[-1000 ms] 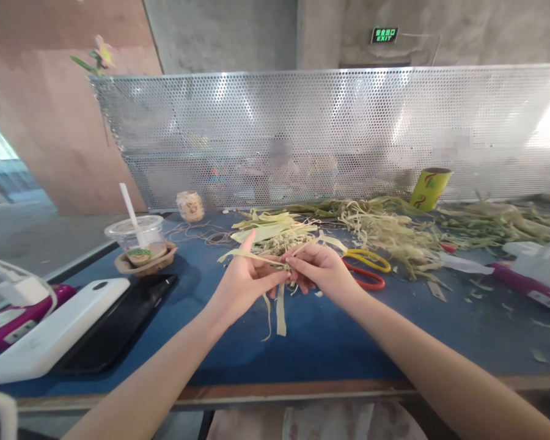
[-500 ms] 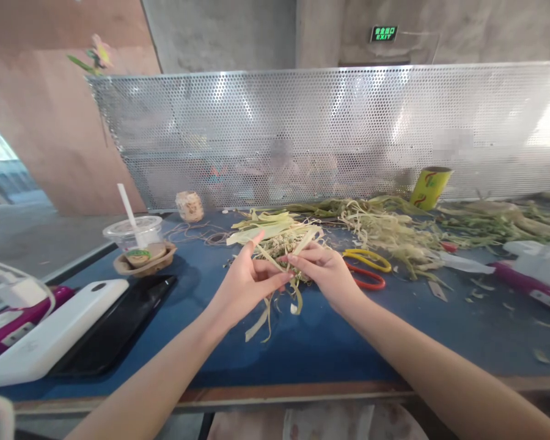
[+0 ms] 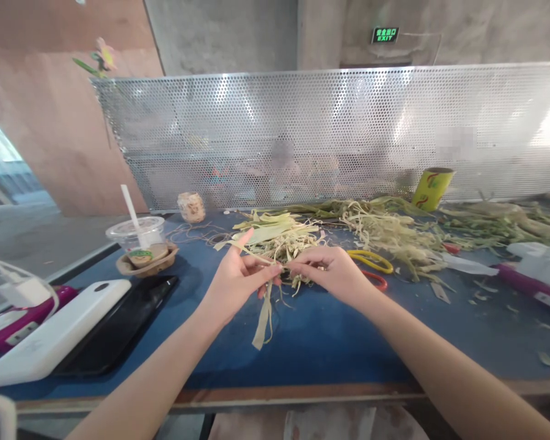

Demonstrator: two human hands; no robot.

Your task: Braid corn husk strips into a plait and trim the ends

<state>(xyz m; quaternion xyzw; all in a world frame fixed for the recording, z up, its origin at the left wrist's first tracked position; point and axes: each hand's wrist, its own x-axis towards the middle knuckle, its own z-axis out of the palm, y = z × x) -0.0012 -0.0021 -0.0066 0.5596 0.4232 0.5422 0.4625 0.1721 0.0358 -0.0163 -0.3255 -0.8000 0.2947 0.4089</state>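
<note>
My left hand (image 3: 241,278) pinches pale dried leaf strips (image 3: 264,318) between thumb and fingers, its index finger raised. One strip hangs down below it towards the blue table, another sticks out to the left past the index finger. My right hand (image 3: 327,269) is closed in a pinch on the same strips, its fingertips close beside the left thumb. Just behind both hands lies a heap of pale, shredded leaves (image 3: 279,229). Scissors with yellow and red handles (image 3: 373,261) lie to the right of my right hand, partly hidden by it.
More dried leaves (image 3: 389,229) spread along the back right, near a yellow tube (image 3: 433,189). On the left are a cup with a straw (image 3: 137,235), a black phone (image 3: 119,327), a white power bank (image 3: 59,330) and a ball of twine (image 3: 191,206). A perforated metal screen (image 3: 256,134) stands behind.
My hands have drawn the strips slightly lower and to the left. The strip pieces that stood up between the hands now lie flatter, and one points left.
</note>
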